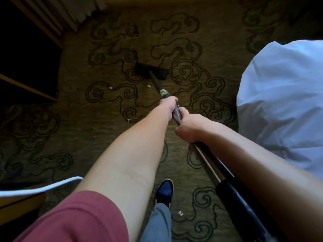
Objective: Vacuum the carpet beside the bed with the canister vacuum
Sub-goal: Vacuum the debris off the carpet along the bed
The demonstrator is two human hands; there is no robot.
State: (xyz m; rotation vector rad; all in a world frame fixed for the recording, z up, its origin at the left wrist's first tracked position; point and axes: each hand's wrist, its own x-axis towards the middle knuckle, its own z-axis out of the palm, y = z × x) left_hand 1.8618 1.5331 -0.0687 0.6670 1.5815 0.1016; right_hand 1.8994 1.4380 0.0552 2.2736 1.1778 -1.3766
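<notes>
A long metal vacuum wand [202, 154] runs from the lower right up to a flat black floor nozzle [151, 71] lying on the olive carpet [108, 133] with dark swirl patterns. My left hand [168, 106] grips the wand higher up, near a pale band. Just behind it, my right hand [189, 127] grips the same wand. A black hose cuff [234, 196] joins the wand at the lower right. Small white scraps [149, 86] lie on the carpet near the nozzle and by my shoe. The canister is out of view.
The bed's white duvet [283, 102] hangs at the right edge. Dark wooden furniture [26, 55] stands at the left and a curtain [70, 13] hangs at top left. A white cord [42, 187] crosses the lower left. My blue shoe [164, 191] stands on the carpet.
</notes>
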